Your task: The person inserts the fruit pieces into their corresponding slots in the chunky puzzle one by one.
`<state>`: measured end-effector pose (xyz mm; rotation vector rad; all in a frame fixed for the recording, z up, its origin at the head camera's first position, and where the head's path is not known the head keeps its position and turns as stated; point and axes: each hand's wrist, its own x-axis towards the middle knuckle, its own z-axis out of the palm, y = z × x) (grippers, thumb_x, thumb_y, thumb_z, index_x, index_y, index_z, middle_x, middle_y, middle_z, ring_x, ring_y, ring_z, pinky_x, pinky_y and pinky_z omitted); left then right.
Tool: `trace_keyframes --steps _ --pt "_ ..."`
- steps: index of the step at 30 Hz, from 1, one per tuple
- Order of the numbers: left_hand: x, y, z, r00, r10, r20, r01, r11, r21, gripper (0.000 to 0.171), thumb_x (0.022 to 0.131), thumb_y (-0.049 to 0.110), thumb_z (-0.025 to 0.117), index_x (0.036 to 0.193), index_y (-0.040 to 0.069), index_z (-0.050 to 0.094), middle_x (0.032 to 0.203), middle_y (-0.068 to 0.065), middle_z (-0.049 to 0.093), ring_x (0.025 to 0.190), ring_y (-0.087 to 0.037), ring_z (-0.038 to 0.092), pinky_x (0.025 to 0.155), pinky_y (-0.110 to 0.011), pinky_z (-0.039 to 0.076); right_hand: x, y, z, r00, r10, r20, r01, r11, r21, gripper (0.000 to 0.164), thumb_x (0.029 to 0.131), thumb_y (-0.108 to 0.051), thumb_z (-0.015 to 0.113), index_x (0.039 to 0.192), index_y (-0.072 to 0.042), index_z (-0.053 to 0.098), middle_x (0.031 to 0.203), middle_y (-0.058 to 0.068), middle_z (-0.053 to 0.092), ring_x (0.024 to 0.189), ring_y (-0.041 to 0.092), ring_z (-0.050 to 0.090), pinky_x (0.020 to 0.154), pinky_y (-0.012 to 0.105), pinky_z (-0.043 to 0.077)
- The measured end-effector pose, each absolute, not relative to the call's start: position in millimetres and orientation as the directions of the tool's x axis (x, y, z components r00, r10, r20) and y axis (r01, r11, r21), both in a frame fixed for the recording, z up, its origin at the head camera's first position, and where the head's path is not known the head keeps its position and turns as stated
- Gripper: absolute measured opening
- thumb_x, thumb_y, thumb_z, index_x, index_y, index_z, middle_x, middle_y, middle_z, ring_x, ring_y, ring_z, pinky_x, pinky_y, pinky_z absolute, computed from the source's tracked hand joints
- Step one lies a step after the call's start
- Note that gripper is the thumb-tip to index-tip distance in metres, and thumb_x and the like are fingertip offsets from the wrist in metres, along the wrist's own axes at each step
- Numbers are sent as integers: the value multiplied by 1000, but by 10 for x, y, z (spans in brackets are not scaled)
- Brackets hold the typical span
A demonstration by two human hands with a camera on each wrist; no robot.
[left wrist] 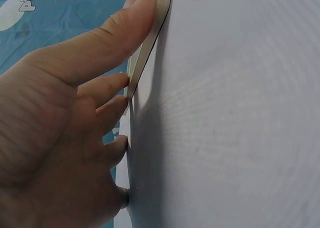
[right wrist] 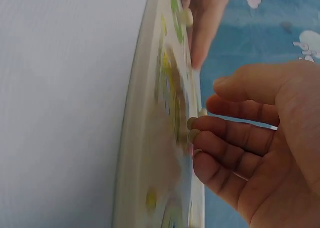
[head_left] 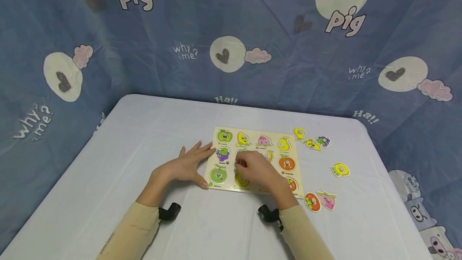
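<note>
The left hand, fingers spread, touches a puzzle board well inside the sides of the table. The right hand curls above, any pinch unclear; fruit pieces flank the board's right edge.

The left hand and the right hand are bare. The left sleeve and the right sleeve are long, of beige colour, and end near the wrists. Small dark lettering, unreadable here, runs along the left sleeve. The left wrist camera and the right wrist camera are black, with a rounded, bent shape.
</note>
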<state>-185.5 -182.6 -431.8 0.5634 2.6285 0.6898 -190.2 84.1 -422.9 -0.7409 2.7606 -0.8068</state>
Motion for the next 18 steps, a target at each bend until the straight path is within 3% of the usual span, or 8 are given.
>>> trace_keyframes --steps 4,11,18 --pt "-1855 -1807 -4306 -854 461 -239 281 798 533 122 55 53 91 157 23 31 169 -1 14 157 -35 0 115 -75 -2 -1938 972 -4254 -878 -477 -19 -396 749 -531 11 94 -23 63 82 -24 63 69 -7 54 66 9 50 59 25 40" --pt "-1843 -1796 -4303 -858 454 -241 264 792 550 122 55 51 92 157 21 32 168 -3 15 157 -36 -1 116 -74 -4 -1992 1143 -4254 -902 -430 -34 -342 762 -550 8 93 -23 63 95 -21 70 72 -5 57 69 12 52 60 27 43" --pt "-1838 -1794 -4298 -858 455 -240 265 791 552 123 55 51 92 157 20 31 168 -3 15 157 -36 -1 116 -74 -4 -2004 1265 -4234 -926 -375 -50 -277 764 -583 5 93 -22 64 93 -20 69 72 -1 56 67 15 51 58 28 41"
